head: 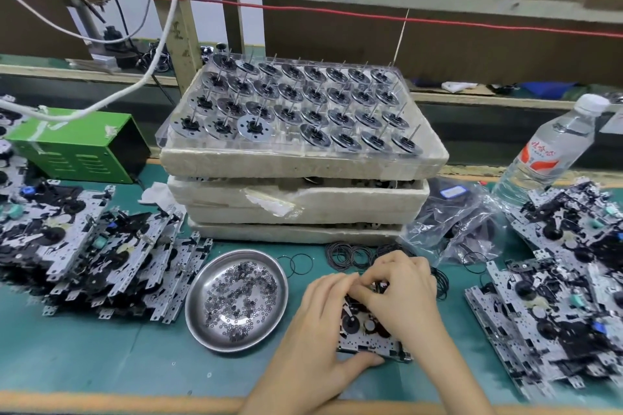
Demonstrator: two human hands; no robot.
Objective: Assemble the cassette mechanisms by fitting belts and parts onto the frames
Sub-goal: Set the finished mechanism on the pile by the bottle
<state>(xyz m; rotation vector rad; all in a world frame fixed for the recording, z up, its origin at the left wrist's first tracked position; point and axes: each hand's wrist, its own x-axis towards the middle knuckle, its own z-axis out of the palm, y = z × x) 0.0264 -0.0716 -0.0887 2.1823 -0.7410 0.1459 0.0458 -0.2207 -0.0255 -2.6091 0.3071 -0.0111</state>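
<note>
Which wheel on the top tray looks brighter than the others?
The wheel in the front row, third from the left: its face is pale with round holes showing, while the rest look dark.

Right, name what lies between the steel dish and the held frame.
The left hand, gripping the frame, over bare green mat beside the steel dish; head view.

Only the water bottle (pixel 553 145) carries lettering: red characters on its white label, too blurred to read.
</note>
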